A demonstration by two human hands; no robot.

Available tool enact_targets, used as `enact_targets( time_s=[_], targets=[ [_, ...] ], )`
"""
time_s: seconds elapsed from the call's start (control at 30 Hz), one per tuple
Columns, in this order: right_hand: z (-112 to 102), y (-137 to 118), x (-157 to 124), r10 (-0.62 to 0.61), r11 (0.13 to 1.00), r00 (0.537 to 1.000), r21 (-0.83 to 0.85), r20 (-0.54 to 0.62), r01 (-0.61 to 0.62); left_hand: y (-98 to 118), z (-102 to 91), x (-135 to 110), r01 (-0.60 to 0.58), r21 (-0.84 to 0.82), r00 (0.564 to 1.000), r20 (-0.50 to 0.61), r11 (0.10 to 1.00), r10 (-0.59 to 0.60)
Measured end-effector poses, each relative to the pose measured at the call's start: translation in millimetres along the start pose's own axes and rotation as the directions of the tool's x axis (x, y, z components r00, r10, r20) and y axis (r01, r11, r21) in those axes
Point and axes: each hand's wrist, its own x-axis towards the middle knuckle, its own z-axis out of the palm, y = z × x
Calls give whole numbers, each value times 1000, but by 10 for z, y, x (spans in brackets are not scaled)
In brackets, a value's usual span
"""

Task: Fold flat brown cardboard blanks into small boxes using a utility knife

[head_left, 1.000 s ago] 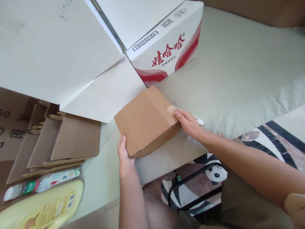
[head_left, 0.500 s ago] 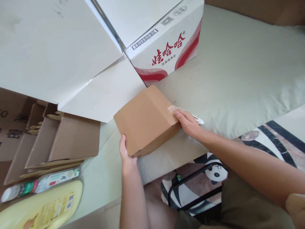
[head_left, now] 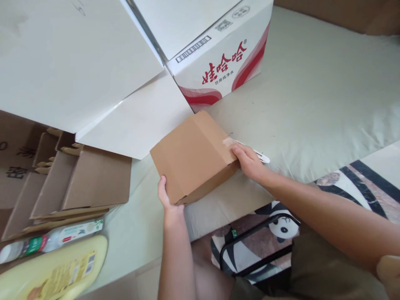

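A brown cardboard box, closed and tilted, is held between both hands above the pale green cloth. My left hand grips its near left corner, with the thumb on top and the other fingers hidden beneath. On the right edge, my right hand clasps the box beside a strip of clear tape. A thin white object sticks out from behind my right hand; its kind cannot be made out.
Behind stands a white carton with red lettering, beside white panels. Folded cardboard, a clear bottle and a yellow bottle lie at left. A panda-patterned surface with a black frame is below.
The view has shifted slightly. Both hands keep the same hold on the cardboard box, which has barely moved.
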Motion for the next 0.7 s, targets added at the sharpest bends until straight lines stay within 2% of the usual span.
enact_targets(
  time_s=[0.7],
  targets=[
    [1,6,4,-2,1000,1000,4,5,1,-28,-12,26,-52,-3,999,12,999,52]
  ],
)
